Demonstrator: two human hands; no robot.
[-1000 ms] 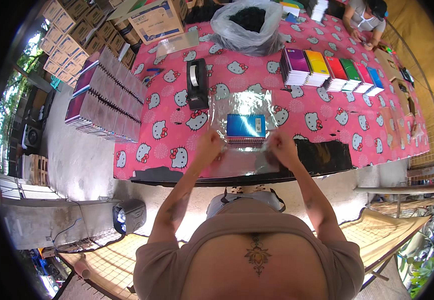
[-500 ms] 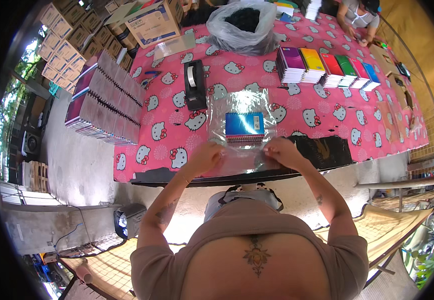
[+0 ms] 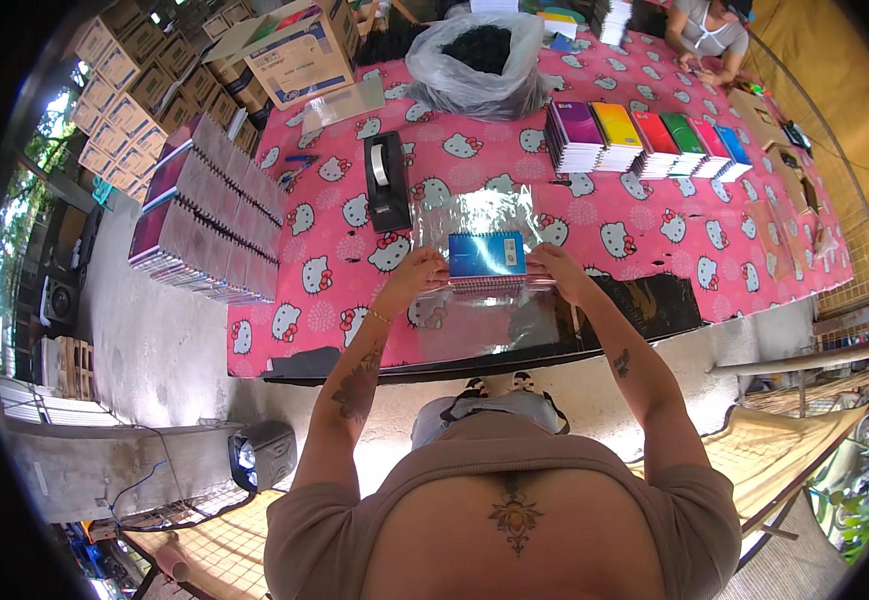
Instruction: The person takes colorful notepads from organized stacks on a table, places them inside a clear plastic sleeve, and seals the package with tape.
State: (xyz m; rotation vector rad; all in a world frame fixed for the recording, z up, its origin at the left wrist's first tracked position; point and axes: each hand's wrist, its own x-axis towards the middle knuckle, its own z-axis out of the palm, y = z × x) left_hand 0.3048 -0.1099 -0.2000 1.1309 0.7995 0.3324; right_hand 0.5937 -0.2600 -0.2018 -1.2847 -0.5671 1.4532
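A small stack of spiral notebooks (image 3: 484, 256), blue cover on top, lies on a sheet of clear plastic (image 3: 494, 325) near the table's front edge. Pinkish edges and coils show along its near side. My left hand (image 3: 416, 280) grips the stack's left end, fingers closed against it. At the right end, my right hand (image 3: 561, 275) holds it the same way. The fingertips are partly hidden at the stack's sides. The plastic spreads beyond the notebooks and toward me, with light glaring on it.
A black tape dispenser (image 3: 386, 182) stands left of the plastic. Notebook piles (image 3: 209, 215) line the left edge; colourful notebooks (image 3: 644, 140) stand at the right back. Behind are a bag of black coils (image 3: 479, 65) and a cardboard box (image 3: 299, 55). Another person (image 3: 709, 40) works far right.
Both hands have moved away from me, from the plastic's near part up to the two ends of the notebook stack. The near part of the plastic now lies flatter.
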